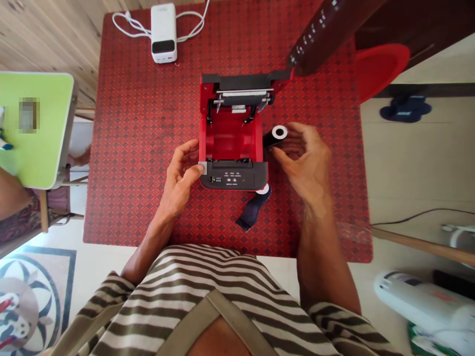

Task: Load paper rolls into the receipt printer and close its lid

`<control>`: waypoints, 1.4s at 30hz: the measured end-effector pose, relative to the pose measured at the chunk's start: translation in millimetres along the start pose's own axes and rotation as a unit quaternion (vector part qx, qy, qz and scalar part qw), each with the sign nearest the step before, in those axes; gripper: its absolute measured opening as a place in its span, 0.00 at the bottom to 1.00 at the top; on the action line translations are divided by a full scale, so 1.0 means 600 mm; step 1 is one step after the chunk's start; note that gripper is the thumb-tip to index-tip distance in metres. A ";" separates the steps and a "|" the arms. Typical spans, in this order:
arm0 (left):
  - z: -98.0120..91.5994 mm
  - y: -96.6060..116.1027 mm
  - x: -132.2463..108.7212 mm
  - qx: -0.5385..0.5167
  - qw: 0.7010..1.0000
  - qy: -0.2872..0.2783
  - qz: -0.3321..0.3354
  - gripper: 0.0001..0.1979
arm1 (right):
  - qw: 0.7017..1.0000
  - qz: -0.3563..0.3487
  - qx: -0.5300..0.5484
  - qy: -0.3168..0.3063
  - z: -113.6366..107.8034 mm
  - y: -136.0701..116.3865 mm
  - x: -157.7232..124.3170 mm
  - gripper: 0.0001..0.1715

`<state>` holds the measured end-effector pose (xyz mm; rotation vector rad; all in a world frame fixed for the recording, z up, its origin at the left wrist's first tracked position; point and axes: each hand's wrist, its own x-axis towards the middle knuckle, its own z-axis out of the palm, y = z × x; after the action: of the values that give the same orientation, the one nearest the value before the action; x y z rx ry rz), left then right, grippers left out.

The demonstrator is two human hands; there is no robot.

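A red and black label printer [233, 173] stands on the table with its lid [241, 91] raised and its red roll bay [233, 141] bare. My left hand [181, 173] grips its left side, the thumb on the grey front corner and the fingers along the wall. Beside the printer's right wall, my right hand [306, 158] curls its thumb and fingers around a black roll [270, 140] with a white core end. From under the front right corner, another white roll end [263, 189] peeks out, with a loose black strip [252, 212] trailing toward me.
The red patterned table [148, 109] carries a white power bank [164, 34] with a cable at the back left. A dark brown post-like piece [319, 39] slants in at the back right. At left is a green table [40, 153] with a person's leg beside it.
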<state>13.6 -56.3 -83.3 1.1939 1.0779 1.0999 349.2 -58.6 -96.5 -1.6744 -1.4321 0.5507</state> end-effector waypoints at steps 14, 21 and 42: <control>-0.006 -0.004 0.004 -0.012 1.000 -0.023 0.006 0.35 | 0.989 0.050 0.008 -0.142 -0.039 -0.067 -0.145 0.20; -0.008 -0.006 0.006 -0.004 1.000 -0.025 0.012 0.33 | 0.994 -0.002 -0.024 -0.106 -0.013 -0.088 -0.152 0.03; -0.003 -0.013 0.006 -0.016 0.999 -0.024 0.020 0.33 | 0.959 -0.179 -0.119 -0.184 -0.100 -0.227 -0.006 0.22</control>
<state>12.8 -53.1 -91.1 1.2155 1.0003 1.1109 316.0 -82.1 46.9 -1.4860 -2.0917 0.5160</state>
